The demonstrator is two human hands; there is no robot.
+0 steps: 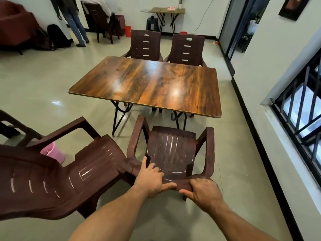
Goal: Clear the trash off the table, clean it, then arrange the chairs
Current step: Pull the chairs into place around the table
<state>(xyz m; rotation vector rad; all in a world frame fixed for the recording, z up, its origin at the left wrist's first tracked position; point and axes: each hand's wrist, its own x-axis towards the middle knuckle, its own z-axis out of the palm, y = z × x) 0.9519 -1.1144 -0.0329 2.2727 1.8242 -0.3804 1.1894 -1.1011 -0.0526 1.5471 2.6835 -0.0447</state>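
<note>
A glossy wooden table point(147, 84) stands mid-room, its top bare. A brown plastic chair point(171, 148) faces the table's near edge, its seat just short of it. My left hand point(151, 180) and my right hand point(203, 190) both grip the top of this chair's backrest. A second brown chair point(57, 176) stands at an angle to its left, touching it. Two more brown chairs point(145, 45) point(187, 49) are pushed in at the table's far side.
A pink bucket point(53, 152) sits on the floor behind the left chair. A wall with a barred window point(298, 110) runs along the right. A person point(73, 20) stands at the far left near bags and a sofa. A small side table point(166, 11) is at the back.
</note>
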